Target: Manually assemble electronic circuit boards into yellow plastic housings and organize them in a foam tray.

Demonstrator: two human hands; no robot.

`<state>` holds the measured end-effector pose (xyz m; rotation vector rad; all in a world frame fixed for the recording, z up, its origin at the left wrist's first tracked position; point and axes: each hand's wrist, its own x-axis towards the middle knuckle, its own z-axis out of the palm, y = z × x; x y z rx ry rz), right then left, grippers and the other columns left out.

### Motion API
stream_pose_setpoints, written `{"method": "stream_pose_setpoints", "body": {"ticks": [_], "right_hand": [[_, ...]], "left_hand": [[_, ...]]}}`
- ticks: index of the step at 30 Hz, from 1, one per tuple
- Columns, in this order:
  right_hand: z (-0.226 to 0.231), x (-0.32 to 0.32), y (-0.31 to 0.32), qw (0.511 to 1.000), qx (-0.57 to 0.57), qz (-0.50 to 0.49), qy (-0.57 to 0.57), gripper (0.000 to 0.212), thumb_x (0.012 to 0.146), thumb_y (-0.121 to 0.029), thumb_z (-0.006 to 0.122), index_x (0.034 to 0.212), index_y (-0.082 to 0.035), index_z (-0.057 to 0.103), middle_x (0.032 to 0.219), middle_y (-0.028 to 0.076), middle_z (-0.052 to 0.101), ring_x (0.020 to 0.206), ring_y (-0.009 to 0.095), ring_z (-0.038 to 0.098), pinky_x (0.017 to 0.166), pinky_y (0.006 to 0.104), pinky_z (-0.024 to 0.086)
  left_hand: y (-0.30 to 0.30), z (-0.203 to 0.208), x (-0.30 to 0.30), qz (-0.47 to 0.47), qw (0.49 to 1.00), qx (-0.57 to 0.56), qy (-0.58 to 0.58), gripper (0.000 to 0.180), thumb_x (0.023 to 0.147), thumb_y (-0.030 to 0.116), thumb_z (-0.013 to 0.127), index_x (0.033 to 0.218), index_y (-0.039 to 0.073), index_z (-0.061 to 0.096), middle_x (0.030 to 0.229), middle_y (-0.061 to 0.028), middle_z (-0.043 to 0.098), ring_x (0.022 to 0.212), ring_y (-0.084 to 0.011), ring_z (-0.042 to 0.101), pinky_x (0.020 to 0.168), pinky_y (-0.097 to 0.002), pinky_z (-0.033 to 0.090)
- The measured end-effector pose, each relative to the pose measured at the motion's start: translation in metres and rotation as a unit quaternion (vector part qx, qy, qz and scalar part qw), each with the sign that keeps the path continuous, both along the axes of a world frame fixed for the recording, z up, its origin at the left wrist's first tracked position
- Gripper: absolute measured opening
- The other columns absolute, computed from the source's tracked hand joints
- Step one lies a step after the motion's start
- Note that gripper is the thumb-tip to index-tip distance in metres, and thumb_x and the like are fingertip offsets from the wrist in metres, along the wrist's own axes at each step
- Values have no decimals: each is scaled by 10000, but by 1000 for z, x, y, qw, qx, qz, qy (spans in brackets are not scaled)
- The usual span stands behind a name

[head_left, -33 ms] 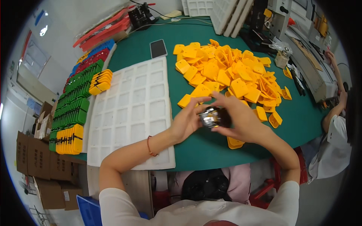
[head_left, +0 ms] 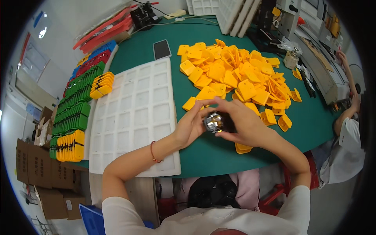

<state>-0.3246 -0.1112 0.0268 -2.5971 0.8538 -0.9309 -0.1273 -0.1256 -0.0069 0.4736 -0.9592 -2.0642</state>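
Between my two hands is a small dark round object with a shiny, chrome-like face [head_left: 214, 122]; its exact kind I cannot make out. My right hand [head_left: 248, 124] is closed around its dark side, thumb below and fingers above. The fingers of my left hand [head_left: 190, 126] curl against its shiny side and partly cover it. Just beyond my hands lies a large loose heap of yellow plastic pieces [head_left: 246, 89], flat with rounded corners. One yellow piece [head_left: 243, 148] shows partly beneath my right hand.
A white gridded tray [head_left: 135, 113] lies left, under my left forearm. Banded stacks of green pieces [head_left: 74, 116] and yellow pieces [head_left: 71, 145] line the left edge. A phone [head_left: 161, 49] rests behind the tray. Machinery [head_left: 319, 66] and another person's arm [head_left: 347, 74] are at right.
The whole view has shifted slightly left. My hands keep almost the same grip on the shiny round object, and the pieces on the table lie as before.
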Motion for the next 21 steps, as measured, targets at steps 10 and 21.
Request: {"method": "stream_pose_setpoints", "body": {"ticks": [10,21], "right_hand": [[-32,0,-9,997,57,27,-34,851,653,-209,788,1324,-29,295,1215,178,444,1059,332,493,872,370,441],[-38,-3,-12,999,-5,-8,-37,523,668,-63,722,1129,-22,479,1115,140,493,1003,319,526,818,353,470]], "left_hand": [[2,-1,7,58,991,50,-111,332,960,242,384,1182,1,436,1169,-135,480,1082,-245,511,880,-424,473],[1,0,5,75,993,37,-80,348,945,162,397,1254,1,393,1174,-126,490,1067,-207,523,920,-368,443]]}}
